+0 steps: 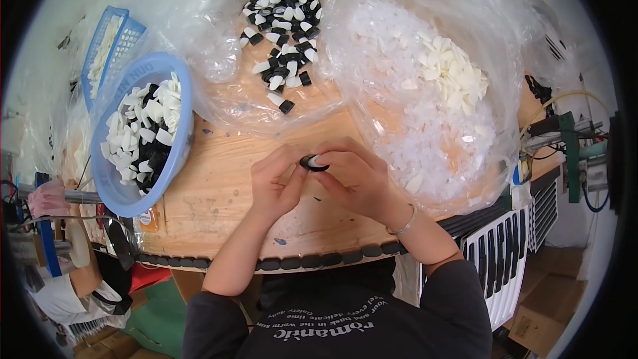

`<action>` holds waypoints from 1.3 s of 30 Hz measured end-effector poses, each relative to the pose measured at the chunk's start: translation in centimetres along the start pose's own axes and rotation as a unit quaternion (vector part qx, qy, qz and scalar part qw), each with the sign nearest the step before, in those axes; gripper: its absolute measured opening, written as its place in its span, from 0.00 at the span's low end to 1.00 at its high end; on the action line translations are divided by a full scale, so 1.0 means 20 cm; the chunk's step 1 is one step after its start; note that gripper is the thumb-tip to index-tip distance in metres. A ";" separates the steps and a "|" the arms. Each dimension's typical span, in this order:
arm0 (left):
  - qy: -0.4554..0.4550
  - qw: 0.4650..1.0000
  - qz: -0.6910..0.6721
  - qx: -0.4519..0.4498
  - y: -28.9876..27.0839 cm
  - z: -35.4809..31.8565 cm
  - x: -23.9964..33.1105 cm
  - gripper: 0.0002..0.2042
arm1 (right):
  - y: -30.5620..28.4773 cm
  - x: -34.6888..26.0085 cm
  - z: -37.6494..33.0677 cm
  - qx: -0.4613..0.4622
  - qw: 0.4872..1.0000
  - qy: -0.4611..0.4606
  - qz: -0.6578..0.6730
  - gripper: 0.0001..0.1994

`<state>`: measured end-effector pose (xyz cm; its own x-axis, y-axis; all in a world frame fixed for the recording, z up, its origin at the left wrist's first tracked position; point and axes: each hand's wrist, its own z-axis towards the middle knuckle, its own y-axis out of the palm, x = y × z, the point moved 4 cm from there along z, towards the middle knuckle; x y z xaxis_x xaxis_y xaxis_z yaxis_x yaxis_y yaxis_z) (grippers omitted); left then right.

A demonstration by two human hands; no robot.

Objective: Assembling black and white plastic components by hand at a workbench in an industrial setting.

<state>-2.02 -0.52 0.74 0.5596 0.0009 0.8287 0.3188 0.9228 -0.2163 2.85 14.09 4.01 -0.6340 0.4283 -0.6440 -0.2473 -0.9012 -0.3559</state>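
Observation:
In front of my body, over the wooden table, both hands come together at their fingertips. Between them is a small black ring-like part (pixel 319 168) with a whitish piece against it; its exact kind I cannot make out. My left hand (pixel 274 176) pinches its left side with thumb and forefinger. From the right, my right hand (pixel 359 179) grips it with curled fingers. Farther out lies a pile of black parts with white tabs (pixel 286 40). A light blue basin (pixel 183 159) of loose white and black pieces stands to the left of my hands.
Clear plastic sheeting (pixel 219 103) covers the table's far side. At right, an open plastic bag (pixel 372 116) holds translucent and cream flakes. A blue basket (pixel 136 30) stands behind the basin. Black pads line the near table edge (pixel 329 259). Another person's arm (pixel 83 279) is at lower left.

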 end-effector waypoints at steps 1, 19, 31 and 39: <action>-0.001 1.000 0.001 -0.002 0.00 -0.01 0.00 0.08 | 0.00 0.00 0.00 0.002 1.000 0.013 0.001 0.14; 0.188 0.968 0.144 -0.083 -0.05 0.04 0.08 0.10 | -0.02 0.07 0.01 -0.080 0.982 0.113 0.132 0.13; 0.089 0.990 0.031 -0.106 -0.05 0.05 0.04 0.11 | -0.05 0.02 0.03 -0.096 0.992 0.036 0.070 0.14; 0.097 0.986 0.075 -0.110 -0.03 0.06 0.09 0.11 | -0.05 -0.01 0.03 -0.091 0.995 0.020 0.021 0.13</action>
<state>-2.25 -0.59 2.96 0.7415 0.0374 0.6699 0.3677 0.8125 -0.4524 2.80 14.77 4.92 -0.6101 0.3954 -0.6866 -0.0814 -0.8933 -0.4421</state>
